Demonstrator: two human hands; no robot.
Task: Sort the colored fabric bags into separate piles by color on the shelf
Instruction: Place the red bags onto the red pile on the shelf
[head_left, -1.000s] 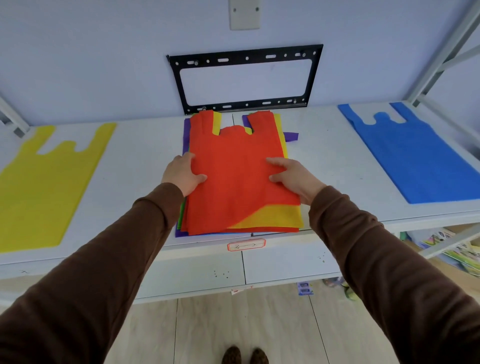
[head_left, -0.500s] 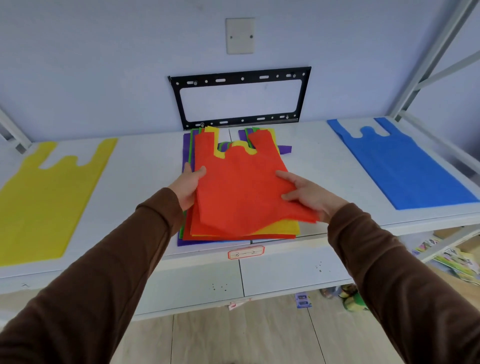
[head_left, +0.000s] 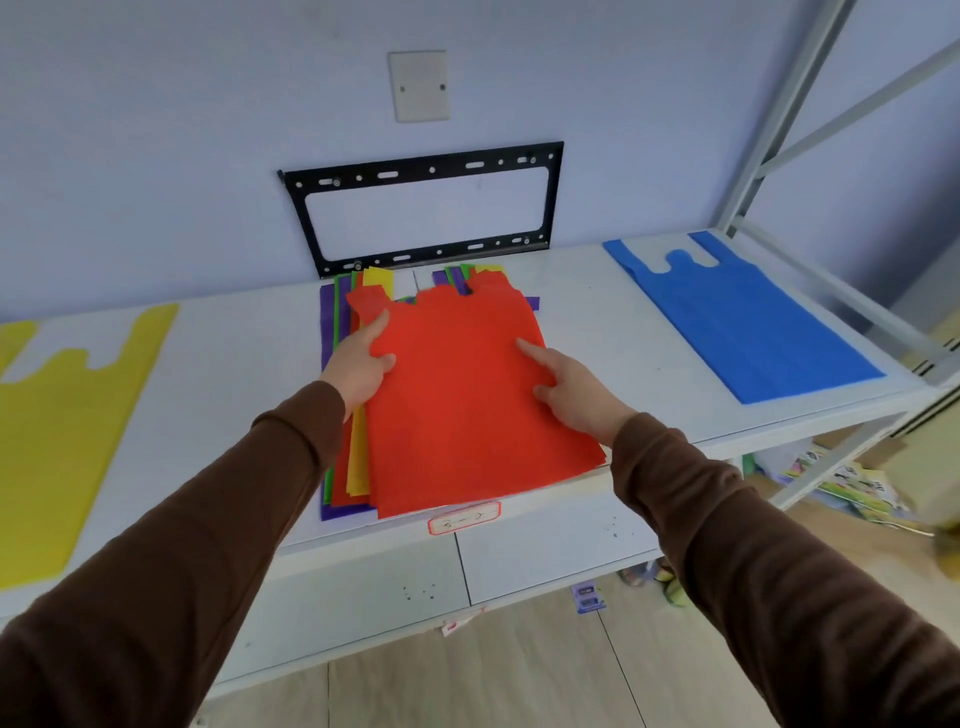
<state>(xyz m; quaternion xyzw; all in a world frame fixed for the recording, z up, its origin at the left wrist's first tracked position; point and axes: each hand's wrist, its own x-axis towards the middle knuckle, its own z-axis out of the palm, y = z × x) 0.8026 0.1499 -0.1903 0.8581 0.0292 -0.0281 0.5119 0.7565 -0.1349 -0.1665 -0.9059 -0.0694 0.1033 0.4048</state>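
A red bag (head_left: 467, 405) lies tilted over the mixed stack (head_left: 347, 447) of purple, green, yellow and red bags in the middle of the white shelf (head_left: 234, 374). My left hand (head_left: 361, 364) pinches its left edge, thumb on top. At the right edge my right hand (head_left: 571, 387) grips it, with the index finger stretched over the fabric. The bag's right part overhangs the stack and hides most of it. A yellow bag (head_left: 62, 431) lies flat at the far left. A blue bag (head_left: 748, 322) lies flat at the far right.
A black metal bracket (head_left: 426, 208) hangs on the wall just behind the stack. Grey shelf posts (head_left: 779, 130) rise at the right end. Bare shelf shows between the stack and each sorted bag. Colourful packets (head_left: 852, 483) lie below at the right.
Both hands have taken the red bag by its edges, raised it off the stack and shifted it to the right, so it now sits askew over the pile.
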